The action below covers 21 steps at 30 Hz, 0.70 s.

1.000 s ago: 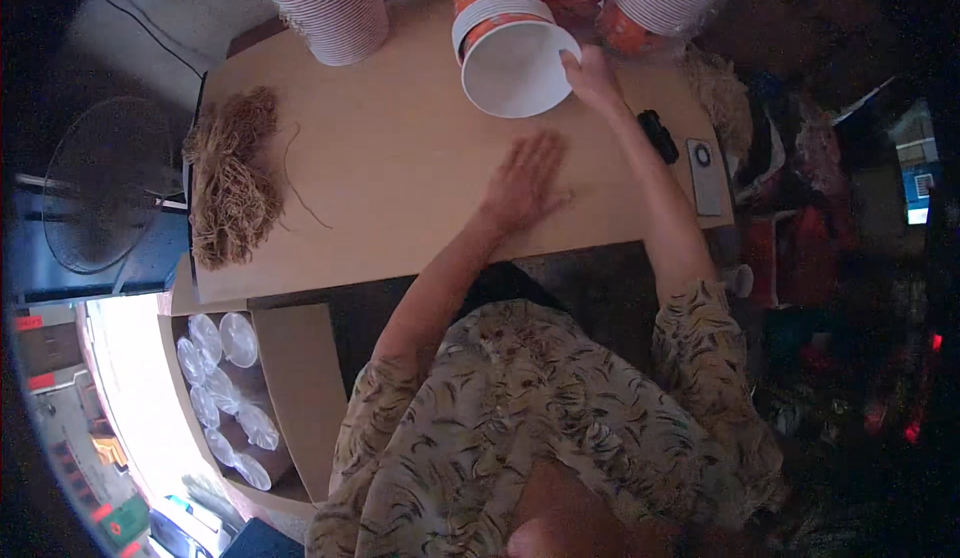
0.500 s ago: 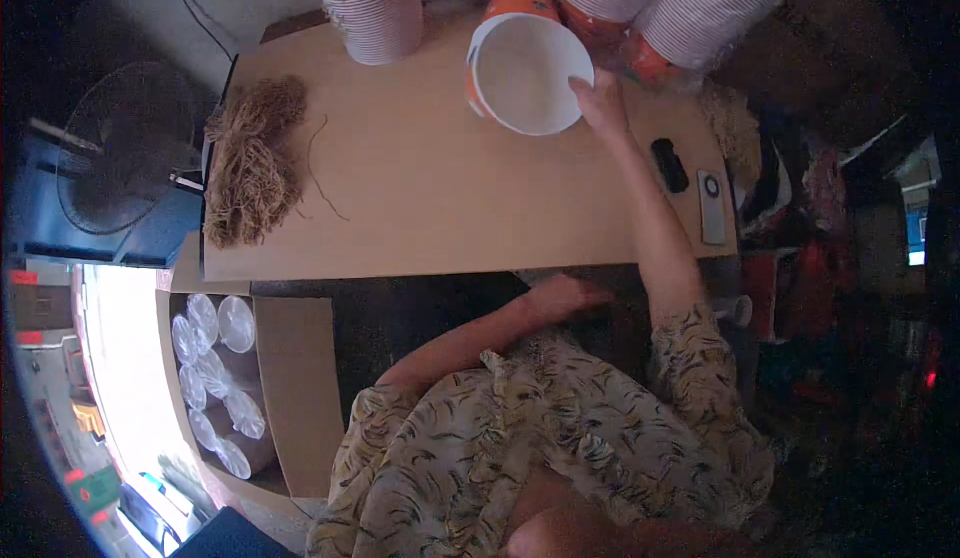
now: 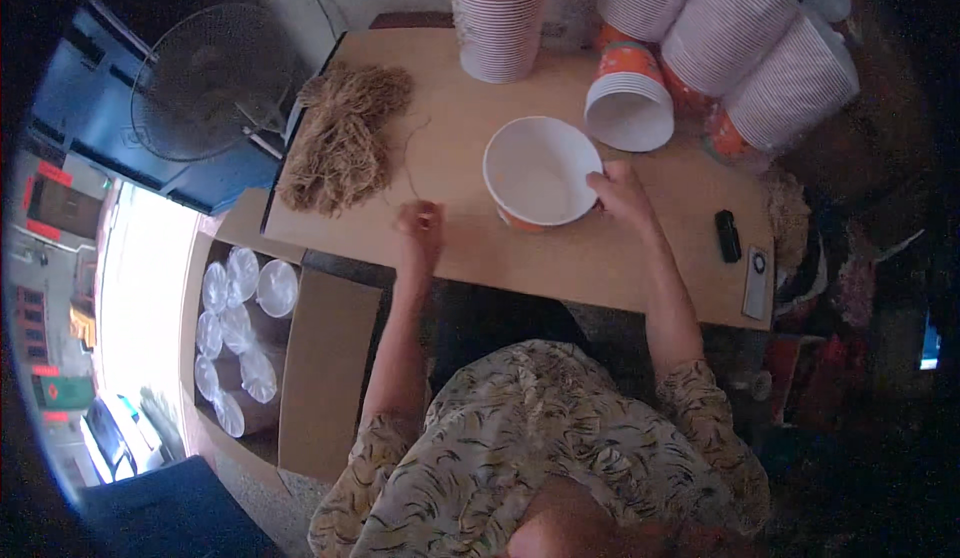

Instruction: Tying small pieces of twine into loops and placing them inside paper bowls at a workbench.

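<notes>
My right hand [image 3: 625, 196] grips the rim of a paper bucket [image 3: 510, 148], white inside and orange outside, thumb over the edge. Its open mouth faces up toward me, and it appears to hold nothing. My left hand [image 3: 420, 226] is over the table's front part, left of the bucket; motion blurs its fingers. Just beyond it lies a loose brown strand [image 3: 409, 158]. A bundle of crinkled brown cord [image 3: 350, 138] rests on the table's left side. Behind the held bucket, a short nested stack of the same buckets [image 3: 630, 113] lies tipped toward me.
Tall bucket stacks stand at the back, one upright [image 3: 498, 33] and several leaning [image 3: 735, 28] at right. A black object [image 3: 727, 236] and a pale flat device [image 3: 755, 283] lie at the table's right. A cardboard box [image 3: 325, 368] with plastic-wrapped stacks sits lower left, below a fan [image 3: 210, 83].
My right hand has drawn the bucket toward me, away from the stack behind. My left hand has risen from my lap to the table's front left. The view has shifted left.
</notes>
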Tool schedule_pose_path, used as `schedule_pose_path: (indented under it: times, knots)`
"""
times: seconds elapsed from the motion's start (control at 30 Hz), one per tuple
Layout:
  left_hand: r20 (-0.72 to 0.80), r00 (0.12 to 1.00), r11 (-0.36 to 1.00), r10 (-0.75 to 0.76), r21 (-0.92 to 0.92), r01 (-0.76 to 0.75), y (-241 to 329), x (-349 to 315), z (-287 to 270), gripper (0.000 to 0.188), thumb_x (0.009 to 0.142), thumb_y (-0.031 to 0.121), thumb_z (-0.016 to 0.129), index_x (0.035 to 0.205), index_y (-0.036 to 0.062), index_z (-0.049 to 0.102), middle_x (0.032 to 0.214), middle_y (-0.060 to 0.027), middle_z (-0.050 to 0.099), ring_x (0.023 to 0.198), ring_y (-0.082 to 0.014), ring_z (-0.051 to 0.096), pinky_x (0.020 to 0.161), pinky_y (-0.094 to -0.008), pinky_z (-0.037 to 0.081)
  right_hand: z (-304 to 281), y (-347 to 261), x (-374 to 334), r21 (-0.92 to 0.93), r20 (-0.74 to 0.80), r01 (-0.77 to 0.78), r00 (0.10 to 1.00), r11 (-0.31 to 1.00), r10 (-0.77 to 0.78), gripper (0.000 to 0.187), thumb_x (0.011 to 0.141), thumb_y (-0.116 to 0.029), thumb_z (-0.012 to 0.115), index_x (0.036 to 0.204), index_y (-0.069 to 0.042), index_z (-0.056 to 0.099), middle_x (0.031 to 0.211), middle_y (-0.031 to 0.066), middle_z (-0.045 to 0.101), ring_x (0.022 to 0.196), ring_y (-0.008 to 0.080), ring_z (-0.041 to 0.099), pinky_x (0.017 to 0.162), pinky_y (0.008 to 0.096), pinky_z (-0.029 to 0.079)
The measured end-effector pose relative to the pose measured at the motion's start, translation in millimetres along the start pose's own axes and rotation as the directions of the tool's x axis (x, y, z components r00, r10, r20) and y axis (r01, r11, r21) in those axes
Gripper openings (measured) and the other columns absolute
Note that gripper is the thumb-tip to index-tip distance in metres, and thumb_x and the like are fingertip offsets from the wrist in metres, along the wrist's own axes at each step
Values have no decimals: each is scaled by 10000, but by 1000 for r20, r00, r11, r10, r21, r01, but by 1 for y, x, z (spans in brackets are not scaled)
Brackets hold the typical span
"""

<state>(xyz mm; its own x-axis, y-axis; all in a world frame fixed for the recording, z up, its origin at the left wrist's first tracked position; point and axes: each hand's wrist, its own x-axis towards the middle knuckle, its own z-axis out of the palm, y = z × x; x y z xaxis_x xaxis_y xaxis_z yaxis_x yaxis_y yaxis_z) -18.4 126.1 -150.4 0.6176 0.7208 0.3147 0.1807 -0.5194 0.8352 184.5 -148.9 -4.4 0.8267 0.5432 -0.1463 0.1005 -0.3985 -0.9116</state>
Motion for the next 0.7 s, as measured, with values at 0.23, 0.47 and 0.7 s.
schedule_pose_path:
  times: [0.23,0.47,0.7]
  knots:
    - [47,990,948,134,286,-142,25,18,-19,251,852,254,705,883,23,612,814,-179,616,810,-364,608,697,-467,502,52,-10,-4,159,25,-75,997,984,72,401,960,-333,585,791,28,629,558,84,607,453,136,574,404,294,462]
    - [167,959,945,-229,273,178,-16,7,-25,159,908,129,597,846,-17,578,825,-185,604,811,-345,582,715,-441,482,103,-7,-67,55,136,247,958,968,-252,361,960,-368,588,915,-16,654,768,102,667,681,159,644,620,337,528]
    - [541,749,917,382,-126,-377,137,-69,-73,125,914,15,526,1025,-11,578,842,-137,661,791,-159,643,665,-356,518,141,-8,-80,-117,249,808,587,578,-770,314,972,-189,535,1245,-41,575,1102,182,658,1100,365,613,966,453,473]
